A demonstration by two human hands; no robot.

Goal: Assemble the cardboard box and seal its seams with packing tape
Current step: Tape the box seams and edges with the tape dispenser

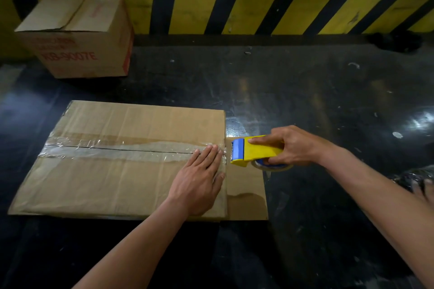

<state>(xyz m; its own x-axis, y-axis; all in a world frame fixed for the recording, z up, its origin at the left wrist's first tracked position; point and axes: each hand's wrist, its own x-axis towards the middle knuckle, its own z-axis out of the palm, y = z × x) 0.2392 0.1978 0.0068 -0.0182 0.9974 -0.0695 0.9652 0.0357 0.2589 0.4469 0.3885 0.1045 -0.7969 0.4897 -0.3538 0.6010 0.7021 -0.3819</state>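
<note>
Seen from the head camera, a cardboard box (122,166) sits on a dark, glossy floor (305,91), clear packing tape (122,149) laid along its centre seam. The left hand (199,176) presses flat on the tape's right end, fingers straight and together. The right hand (291,145) grips a yellow-and-blue tape dispenser (253,150) just past the box's right edge. A second carton (77,35) stands against the striped wall (258,4).

The dark, glossy floor (305,82) carries the flat taped cardboard box (117,183) at eight o'clock and a red-printed box (77,37) at ten o'clock, well apart.
</note>
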